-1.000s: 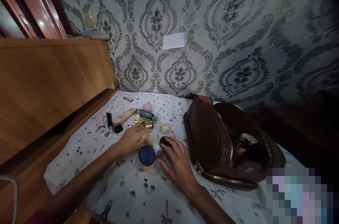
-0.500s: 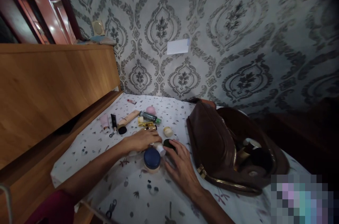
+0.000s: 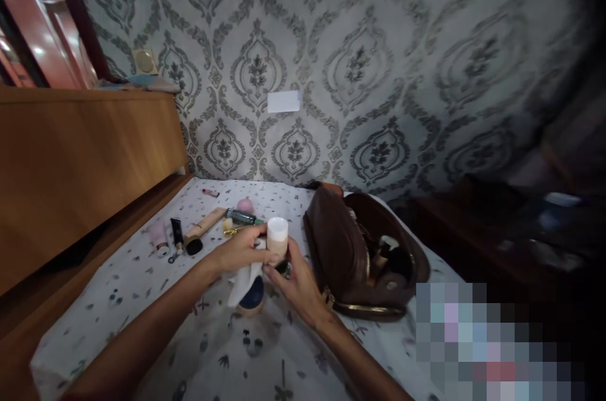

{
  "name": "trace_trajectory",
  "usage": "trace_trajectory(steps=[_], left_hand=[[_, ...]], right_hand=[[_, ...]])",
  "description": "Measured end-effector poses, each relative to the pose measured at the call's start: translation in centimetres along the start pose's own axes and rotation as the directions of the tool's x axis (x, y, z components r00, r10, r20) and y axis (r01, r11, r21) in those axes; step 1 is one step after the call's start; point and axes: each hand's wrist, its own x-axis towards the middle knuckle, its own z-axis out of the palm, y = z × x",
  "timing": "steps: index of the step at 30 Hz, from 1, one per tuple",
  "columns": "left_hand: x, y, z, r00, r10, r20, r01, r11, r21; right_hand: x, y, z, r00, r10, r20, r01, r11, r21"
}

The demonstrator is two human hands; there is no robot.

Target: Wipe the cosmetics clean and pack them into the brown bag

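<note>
Both my hands are raised over the patterned sheet, holding a small bottle with a white cap upright between them. My left hand pinches the bottle's side, and a white tissue hangs from it. My right hand grips the bottle's dark lower end from below. A blue-lidded jar sits on the sheet just under my hands, partly hidden by the tissue. The open brown cosmetic bag lies to the right, with several items inside.
Several cosmetics lie on the sheet at the left: a pink tube, a black tube, a beige tube, a green bottle, a pink sponge. A wooden headboard runs along the left. Patterned wallpaper is behind.
My hands lifted the white-capped bottle off the sheet and stood it upright between them; a white tissue now hangs from my left hand. The camera view shifted right.
</note>
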Motion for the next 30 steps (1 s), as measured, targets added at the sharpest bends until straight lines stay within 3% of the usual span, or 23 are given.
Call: trace_trajectory(steps=[3,6,10,12,15,18,25,27,30], left_hand=[[-0.1,0.5,1.4,1.000,0.003,-0.026,-0.002,1.000,0.030],[-0.4,0.6,1.3,0.990,-0.004,-0.138,0.015,0.997,0.080],[-0.5,1.3,0.6,0.900,-0.053,-0.433,0.100,0.991,0.084],[-0.5,2.1,0.9,0.871,-0.004,-0.491,0.068,0.991,0.113],[-0.5,2.8,2.4,0.932,0.084,-0.354,-0.002,0.974,0.226],[-0.7,2.4,3.7,0.978,0.037,-0.207,0.022,0.962,0.273],[-0.1,1.3,2.9,0.979,-0.201,-0.048,0.200,0.980,-0.017],[-0.1,1.5,2.6,0.970,-0.235,-0.068,0.226,0.968,-0.112],[-0.8,1.4,2.1,0.945,-0.198,-0.262,0.187,0.980,-0.064]], right_hand=[[-0.6,-0.1,0.3,0.994,0.094,-0.057,-0.089,0.992,0.085],[-1.4,-0.1,-0.1,0.987,0.123,-0.108,-0.116,0.991,0.064],[-1.9,-0.7,-0.5,0.988,0.140,-0.072,-0.147,0.983,-0.109],[-2.1,-1.2,-0.4,0.992,0.121,-0.033,-0.125,0.970,-0.210],[-2.5,-1.5,0.0,0.996,0.089,0.019,-0.080,0.951,-0.299],[-3.1,-1.2,0.5,0.997,0.070,0.021,-0.058,0.934,-0.353],[-3.6,-0.4,1.0,0.995,-0.040,0.096,0.076,0.909,-0.410],[-3.6,-0.6,0.8,0.987,-0.087,0.132,0.131,0.918,-0.374],[-3.3,-1.2,0.5,0.992,-0.069,0.109,0.098,0.953,-0.288]])
